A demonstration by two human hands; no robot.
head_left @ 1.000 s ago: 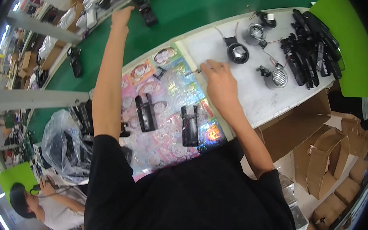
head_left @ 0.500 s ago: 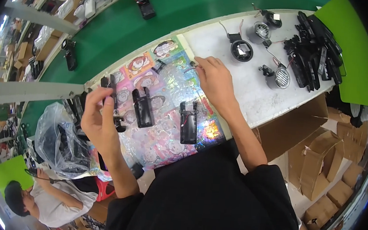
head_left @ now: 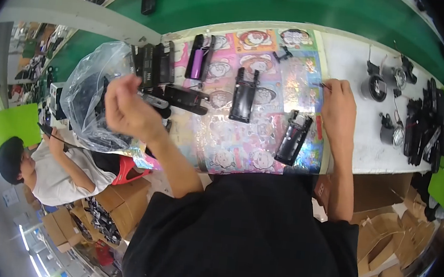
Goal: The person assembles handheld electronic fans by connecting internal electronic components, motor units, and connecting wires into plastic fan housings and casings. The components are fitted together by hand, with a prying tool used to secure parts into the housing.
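Observation:
My right hand [head_left: 339,104] rests at the right edge of the picture-covered mat [head_left: 222,138], thumb and fingertips pinched on a small dark part [head_left: 323,85]. My left hand [head_left: 131,109] is raised beside the clear plastic bag [head_left: 85,90], near several black casings; its fingers curl but are blurred. Between my hands stand out two slim black housings, one upright [head_left: 243,99] and one tilted [head_left: 293,140]. Farther back lies a black housing with a purple cylindrical cell [head_left: 197,64]. Another black housing [head_left: 187,99] lies sideways near my left hand. A small black bracket [head_left: 282,54] sits toward the mat's far edge.
On the white tabletop at right are round fan units [head_left: 375,88] with wires and a pile of black casings [head_left: 427,126]. A green belt [head_left: 219,2] runs behind. Cardboard boxes [head_left: 383,245] stand below right. A seated co-worker [head_left: 64,171] works at left.
The view has turned, shifting the table's contents to the right in the picture. My left hand has moved off the mat toward the bag and casings. My right hand keeps its pinch.

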